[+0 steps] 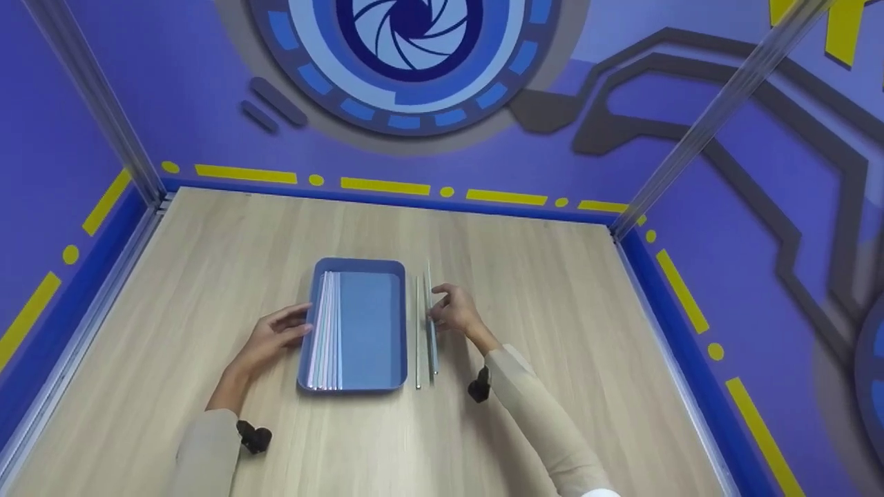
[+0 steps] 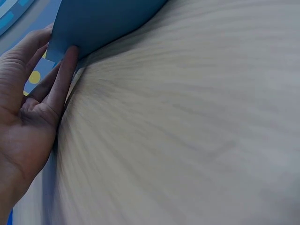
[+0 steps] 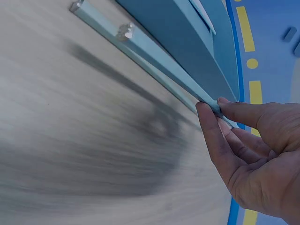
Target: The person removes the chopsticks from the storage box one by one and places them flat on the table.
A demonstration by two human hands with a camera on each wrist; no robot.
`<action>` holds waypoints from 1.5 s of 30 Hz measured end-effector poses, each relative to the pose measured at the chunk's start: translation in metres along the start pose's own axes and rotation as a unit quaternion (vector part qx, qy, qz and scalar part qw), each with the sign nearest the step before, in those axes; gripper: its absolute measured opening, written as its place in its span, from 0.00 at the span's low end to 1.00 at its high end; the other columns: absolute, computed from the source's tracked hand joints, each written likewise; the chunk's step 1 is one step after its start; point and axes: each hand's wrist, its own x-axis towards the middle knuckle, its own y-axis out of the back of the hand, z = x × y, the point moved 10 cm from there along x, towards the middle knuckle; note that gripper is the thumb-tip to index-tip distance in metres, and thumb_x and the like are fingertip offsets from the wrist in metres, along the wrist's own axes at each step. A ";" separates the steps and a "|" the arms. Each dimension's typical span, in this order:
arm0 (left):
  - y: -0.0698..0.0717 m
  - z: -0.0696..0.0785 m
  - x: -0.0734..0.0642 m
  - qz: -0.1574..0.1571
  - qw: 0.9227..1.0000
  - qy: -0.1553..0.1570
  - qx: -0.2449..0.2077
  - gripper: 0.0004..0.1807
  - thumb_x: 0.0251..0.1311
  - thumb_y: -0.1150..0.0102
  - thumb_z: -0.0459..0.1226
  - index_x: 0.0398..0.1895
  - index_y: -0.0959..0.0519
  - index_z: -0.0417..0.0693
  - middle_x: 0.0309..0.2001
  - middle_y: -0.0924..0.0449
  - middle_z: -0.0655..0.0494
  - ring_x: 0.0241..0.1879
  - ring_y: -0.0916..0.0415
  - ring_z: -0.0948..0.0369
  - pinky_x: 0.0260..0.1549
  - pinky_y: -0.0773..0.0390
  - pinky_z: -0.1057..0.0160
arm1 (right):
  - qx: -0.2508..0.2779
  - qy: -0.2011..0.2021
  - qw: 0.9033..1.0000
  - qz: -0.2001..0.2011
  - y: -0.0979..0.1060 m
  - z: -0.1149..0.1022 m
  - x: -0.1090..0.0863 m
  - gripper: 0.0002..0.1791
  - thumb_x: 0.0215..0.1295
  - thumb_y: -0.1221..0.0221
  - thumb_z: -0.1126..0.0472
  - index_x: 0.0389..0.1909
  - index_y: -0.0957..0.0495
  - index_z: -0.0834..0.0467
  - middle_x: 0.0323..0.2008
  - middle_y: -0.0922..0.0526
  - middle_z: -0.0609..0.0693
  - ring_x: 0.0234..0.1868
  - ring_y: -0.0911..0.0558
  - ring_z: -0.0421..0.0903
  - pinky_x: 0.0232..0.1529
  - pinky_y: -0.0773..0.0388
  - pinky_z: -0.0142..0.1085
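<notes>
My right hand (image 1: 456, 308) pinches a thin, light-blue stick (image 3: 159, 65) with a silvery end between thumb and fingertips. It hangs beside the tray, tilted close over the table. A second similar stick (image 1: 418, 338) lies on the table between the held one and the tray. The shallow blue tray (image 1: 402, 324) has several long, pale pastel sticks (image 1: 326, 338) side by side along its left part. At the tray's left side is my left hand (image 1: 268, 342), fingers fairly straight. In the left wrist view its fingertips (image 2: 71, 51) touch the tray's outer wall.
The wood-grain table (image 1: 552, 331) bears the tray near its middle. Purple-blue printed panels (image 1: 387, 152) enclose the back and sides, with metal posts (image 1: 718, 124) at the corners. A small black device (image 1: 479, 385) sits at each wrist.
</notes>
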 end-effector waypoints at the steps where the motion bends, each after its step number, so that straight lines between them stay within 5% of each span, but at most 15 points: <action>1: 0.000 0.000 0.000 0.001 1.000 0.002 -0.003 0.33 0.67 0.36 0.32 0.73 0.34 0.34 0.63 0.23 0.37 0.51 0.19 0.67 0.51 0.14 0.66 | 0.000 -0.003 1.000 0.003 0.001 0.002 -0.001 0.27 0.64 0.39 0.77 0.64 0.30 0.74 0.35 0.14 0.64 0.29 0.12 0.48 0.35 0.10 0.45; 8: -0.001 0.000 0.000 -0.006 1.000 0.003 -0.003 0.33 0.68 0.36 0.32 0.74 0.35 0.35 0.66 0.29 0.29 0.51 0.20 0.67 0.52 0.15 0.66 | -0.022 -0.012 1.000 0.018 0.003 0.013 -0.005 0.26 0.62 0.35 0.74 0.62 0.27 0.73 0.35 0.13 0.63 0.27 0.15 0.44 0.38 0.10 0.50; 20: -0.004 0.000 0.002 -0.009 1.000 0.002 -0.012 0.34 0.67 0.36 0.31 0.74 0.35 0.34 0.68 0.31 0.29 0.52 0.19 0.68 0.52 0.15 0.66 | -0.045 -0.026 0.998 0.020 -0.004 0.031 -0.006 0.26 0.60 0.33 0.73 0.60 0.24 0.72 0.31 0.12 0.60 0.27 0.13 0.46 0.26 0.13 0.34; 26: -0.002 0.001 0.000 -0.005 1.000 0.002 -0.010 0.33 0.67 0.36 0.32 0.74 0.34 0.34 0.68 0.31 0.29 0.52 0.19 0.69 0.52 0.15 0.67 | -0.026 -0.045 0.999 0.016 -0.009 0.035 -0.005 0.28 0.58 0.31 0.72 0.60 0.24 0.71 0.27 0.16 0.54 0.25 0.14 0.45 0.25 0.13 0.34; 45: -0.001 0.005 -0.001 -0.012 1.000 -0.010 -0.003 0.33 0.68 0.37 0.32 0.74 0.35 0.32 0.67 0.29 0.30 0.53 0.20 0.68 0.51 0.15 0.68 | -0.052 -0.019 0.998 0.034 -0.015 0.035 -0.005 0.27 0.59 0.31 0.72 0.60 0.24 0.72 0.27 0.14 0.55 0.22 0.17 0.41 0.20 0.20 0.27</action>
